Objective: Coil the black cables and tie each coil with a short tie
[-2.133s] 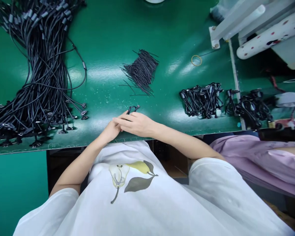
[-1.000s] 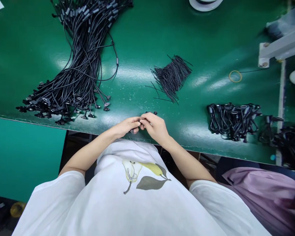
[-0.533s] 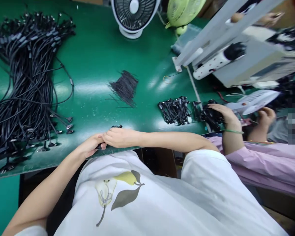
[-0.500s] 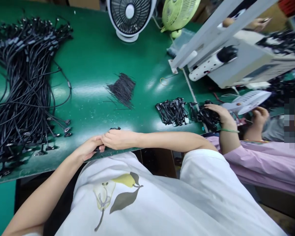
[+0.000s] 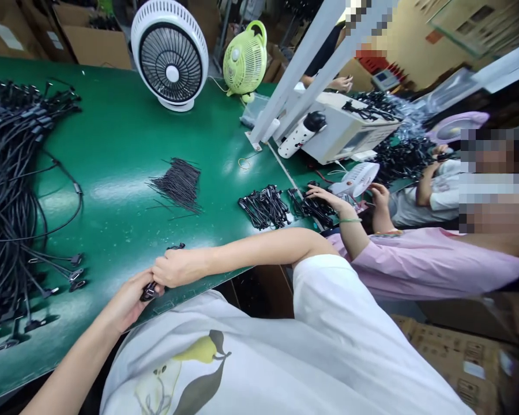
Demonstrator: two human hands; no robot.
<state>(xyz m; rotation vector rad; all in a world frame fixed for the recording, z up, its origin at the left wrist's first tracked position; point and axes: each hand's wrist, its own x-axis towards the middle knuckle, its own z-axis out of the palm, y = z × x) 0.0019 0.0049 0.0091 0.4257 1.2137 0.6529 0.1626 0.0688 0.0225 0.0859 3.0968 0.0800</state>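
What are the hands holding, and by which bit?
The left hand and right hand hold a black cable around its middle; it pokes out at both ends.

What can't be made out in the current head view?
Head view: part of the held black cable, hidden by the left hand and right hand.
Head view: far side of the large cable bundle, cut off by the left edge.
Head view: count of thin black strips, too small.
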